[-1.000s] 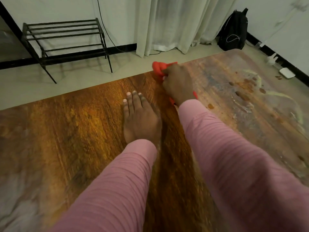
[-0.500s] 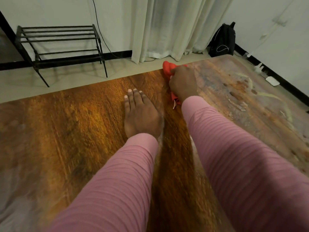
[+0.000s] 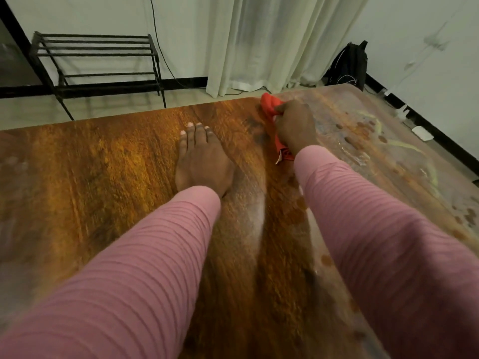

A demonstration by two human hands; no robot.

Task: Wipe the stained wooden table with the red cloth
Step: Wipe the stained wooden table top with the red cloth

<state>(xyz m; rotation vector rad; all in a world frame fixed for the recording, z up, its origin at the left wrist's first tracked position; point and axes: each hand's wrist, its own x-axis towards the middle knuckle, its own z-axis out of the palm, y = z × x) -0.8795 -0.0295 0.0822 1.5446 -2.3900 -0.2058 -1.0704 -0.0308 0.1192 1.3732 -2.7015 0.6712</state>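
Observation:
The wooden table (image 3: 103, 177) fills the view; its right part is dull and smeared, with brown spots and yellowish streaks (image 3: 363, 133). My right hand (image 3: 294, 128) grips the bunched red cloth (image 3: 269, 106) and presses it on the table near the far edge. Part of the cloth trails out under my wrist. My left hand (image 3: 202, 161) lies flat on the wood, fingers straight, a little to the left of the cloth. Both arms wear pink ribbed sleeves.
Beyond the table's far edge stands a black metal rack (image 3: 98, 63) by the wall. A pale curtain (image 3: 272, 42) hangs at the back, with a black backpack (image 3: 350, 64) in the corner. A small white device (image 3: 422, 133) lies on the floor at right.
My right hand and the cloth have slid a little rightward along the far edge. The view has shifted slightly. My left hand stays flat in place.

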